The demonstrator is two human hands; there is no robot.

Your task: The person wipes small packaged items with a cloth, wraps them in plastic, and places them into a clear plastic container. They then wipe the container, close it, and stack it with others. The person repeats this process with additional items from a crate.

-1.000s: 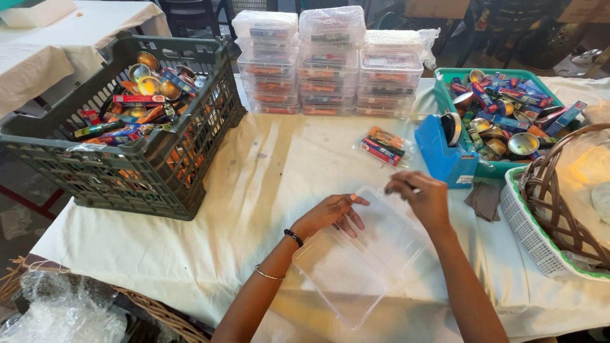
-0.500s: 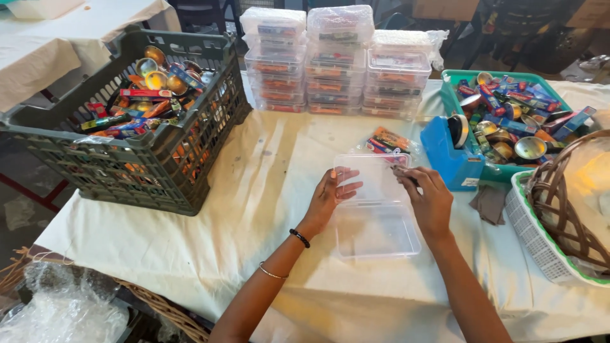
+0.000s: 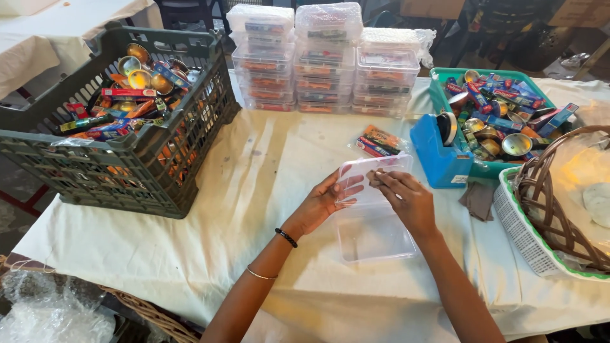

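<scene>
A clear plastic box (image 3: 375, 234) lies open on the white tablecloth in front of me, its hinged lid (image 3: 368, 170) raised at the far side. My left hand (image 3: 324, 202) grips the lid's left edge with the thumb on top. At the lid's near middle, the fingers of my right hand (image 3: 401, 195) pinch it. The box's tray looks empty. A small clear packet of colourful sticks (image 3: 376, 141) lies just beyond the lid.
A dark grey crate (image 3: 127, 171) of colourful packets and metal cups stands at left. Stacks of filled clear boxes (image 3: 324, 60) line the back. At right are a blue box (image 3: 438, 159), a teal tray (image 3: 438, 95) of items and a wicker basket (image 3: 553, 197).
The clear box was pulled from the near edge toward the table's middle, set down flat, and its lid has been lifted open by both hands.
</scene>
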